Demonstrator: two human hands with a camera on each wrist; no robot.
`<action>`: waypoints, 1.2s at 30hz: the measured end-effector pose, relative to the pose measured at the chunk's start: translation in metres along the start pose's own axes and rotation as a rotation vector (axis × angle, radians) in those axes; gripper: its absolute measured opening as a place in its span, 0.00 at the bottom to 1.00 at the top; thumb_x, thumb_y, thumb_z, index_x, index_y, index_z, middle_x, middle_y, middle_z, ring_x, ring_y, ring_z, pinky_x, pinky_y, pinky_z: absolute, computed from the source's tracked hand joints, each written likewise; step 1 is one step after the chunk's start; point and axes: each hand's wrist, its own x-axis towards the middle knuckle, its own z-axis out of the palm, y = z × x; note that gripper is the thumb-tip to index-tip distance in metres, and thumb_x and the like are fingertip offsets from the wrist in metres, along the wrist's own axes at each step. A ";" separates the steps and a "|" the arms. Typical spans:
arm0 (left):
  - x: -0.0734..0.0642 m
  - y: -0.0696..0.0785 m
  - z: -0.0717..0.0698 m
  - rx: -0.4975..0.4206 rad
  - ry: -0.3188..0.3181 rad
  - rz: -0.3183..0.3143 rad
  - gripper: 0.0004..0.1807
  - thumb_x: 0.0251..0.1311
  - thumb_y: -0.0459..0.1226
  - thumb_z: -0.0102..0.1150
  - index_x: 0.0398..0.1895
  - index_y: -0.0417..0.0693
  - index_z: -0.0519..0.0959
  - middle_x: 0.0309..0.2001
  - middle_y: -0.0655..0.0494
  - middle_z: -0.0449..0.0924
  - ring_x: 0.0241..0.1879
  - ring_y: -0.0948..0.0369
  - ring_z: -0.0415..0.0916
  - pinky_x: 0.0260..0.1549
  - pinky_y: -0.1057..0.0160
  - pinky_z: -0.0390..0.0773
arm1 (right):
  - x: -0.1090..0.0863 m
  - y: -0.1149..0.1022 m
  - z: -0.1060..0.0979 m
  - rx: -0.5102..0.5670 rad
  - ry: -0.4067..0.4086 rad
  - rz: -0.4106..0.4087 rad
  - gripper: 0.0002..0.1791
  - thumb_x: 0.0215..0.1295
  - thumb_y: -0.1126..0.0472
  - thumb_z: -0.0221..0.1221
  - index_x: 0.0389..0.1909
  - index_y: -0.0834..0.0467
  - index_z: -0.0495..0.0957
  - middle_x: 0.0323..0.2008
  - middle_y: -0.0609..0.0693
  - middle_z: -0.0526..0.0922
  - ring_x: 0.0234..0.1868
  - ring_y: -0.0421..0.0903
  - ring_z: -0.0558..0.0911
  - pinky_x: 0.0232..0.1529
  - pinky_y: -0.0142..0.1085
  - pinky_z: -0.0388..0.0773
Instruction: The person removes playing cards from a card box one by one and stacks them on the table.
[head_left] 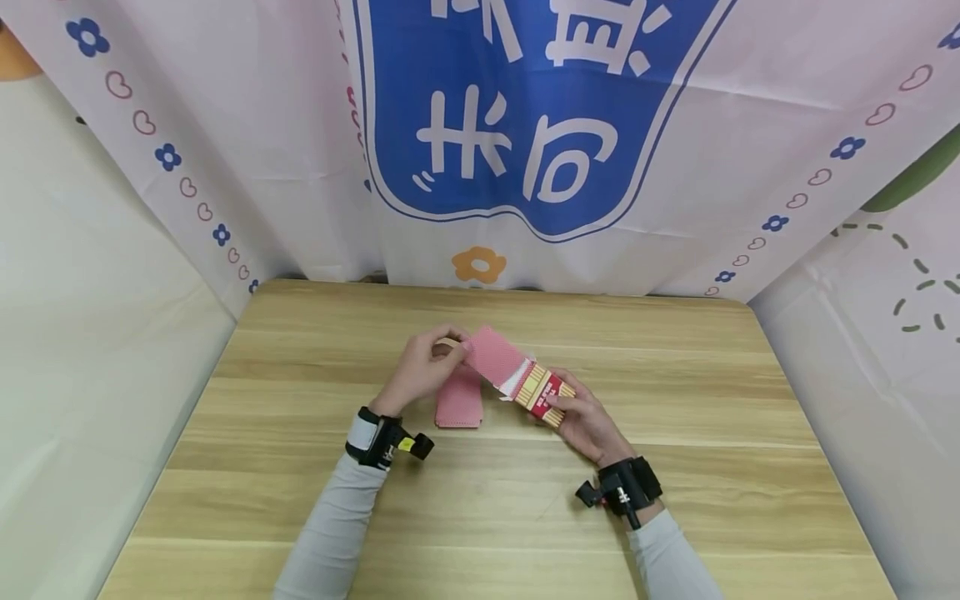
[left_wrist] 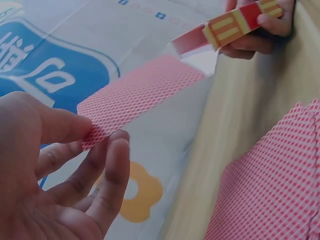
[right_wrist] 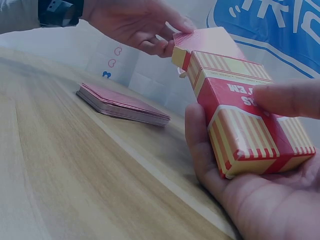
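A red-and-yellow striped card box (head_left: 538, 390) lies across my right hand (head_left: 592, 423), gripped between the thumb on its front and the fingers beneath. From its open end juts a pink checked playing card (head_left: 495, 354), or a thin bundle of them; I cannot tell which. My left hand (head_left: 423, 368) pinches the outer corner of that card between thumb and fingertips, plainly seen in the left wrist view. White inner paper and the box's flap (right_wrist: 180, 57) show at the opening. A stack of playing cards (right_wrist: 122, 106) with pink checked backs lies on the table below the left hand.
The wooden table (head_left: 465, 517) extends around both hands. At its back edge hangs a white cloth (head_left: 315, 217) with a blue printed panel and an orange flower. Pale cloth sides flank the table. Each wrist wears a black strap with a small camera (head_left: 422, 446).
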 end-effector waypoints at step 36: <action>0.002 -0.040 -0.014 0.483 -0.097 -0.073 0.02 0.70 0.34 0.69 0.41 0.48 0.88 0.43 0.54 0.81 0.42 0.58 0.79 0.43 0.59 0.81 | 0.000 0.000 0.002 0.022 -0.018 -0.011 0.24 0.79 0.73 0.51 0.69 0.50 0.71 0.67 0.56 0.72 0.61 0.50 0.82 0.59 0.43 0.85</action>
